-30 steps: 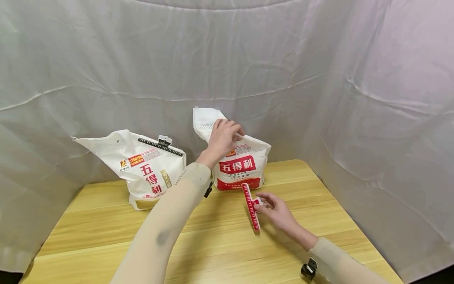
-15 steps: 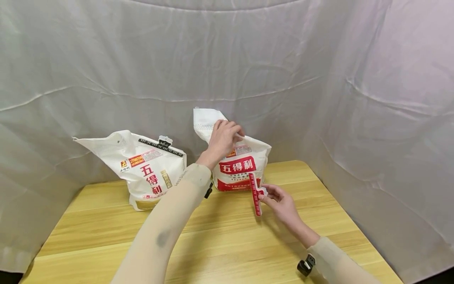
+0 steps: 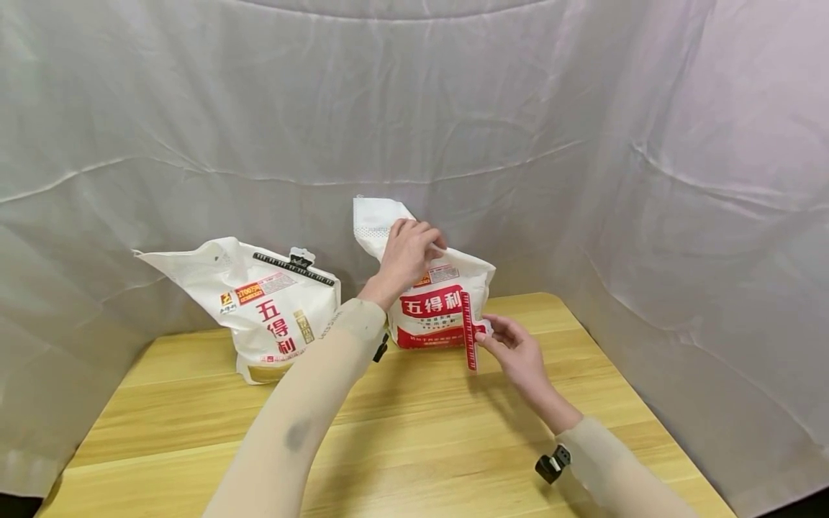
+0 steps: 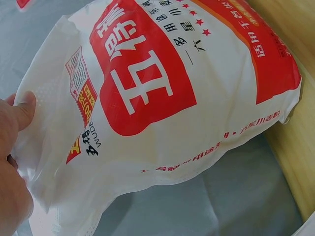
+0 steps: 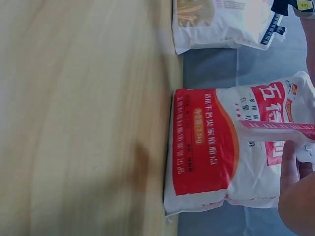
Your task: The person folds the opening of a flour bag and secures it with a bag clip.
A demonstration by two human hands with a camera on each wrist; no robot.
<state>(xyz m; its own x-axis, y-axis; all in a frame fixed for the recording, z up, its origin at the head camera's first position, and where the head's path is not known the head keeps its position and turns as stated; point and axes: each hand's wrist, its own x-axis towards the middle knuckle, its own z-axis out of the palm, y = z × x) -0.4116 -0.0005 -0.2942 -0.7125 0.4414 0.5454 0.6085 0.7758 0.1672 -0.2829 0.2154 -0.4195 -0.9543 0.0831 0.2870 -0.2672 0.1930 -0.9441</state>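
My left hand [image 3: 406, 255] holds the folded top of a white and red flour bag [image 3: 432, 302]. In the left wrist view, the thumb [image 4: 24, 110] lies on the white plastic; the other fingers are mostly hidden. The bag stands upright at the back of the table, its loose top end sticking up to the left. My right hand [image 3: 520, 356] pinches the handle of a long red bag clip [image 3: 469, 334] between thumb and fingers. The clip is held nearly vertical in front of the bag's lower right. The right wrist view shows the clip [image 5: 275, 126] crossing before the bag's printed front.
A second white flour bag [image 3: 259, 316] stands to the left, with a black clip [image 3: 293, 268] on its folded top edge. Grey cloth [image 3: 518, 144] hangs behind and beside the wooden table [image 3: 414, 439].
My right hand has raised the red clip and carried it farther back toward the bag, turning it more upright. The left hand has stayed on the bag's top.
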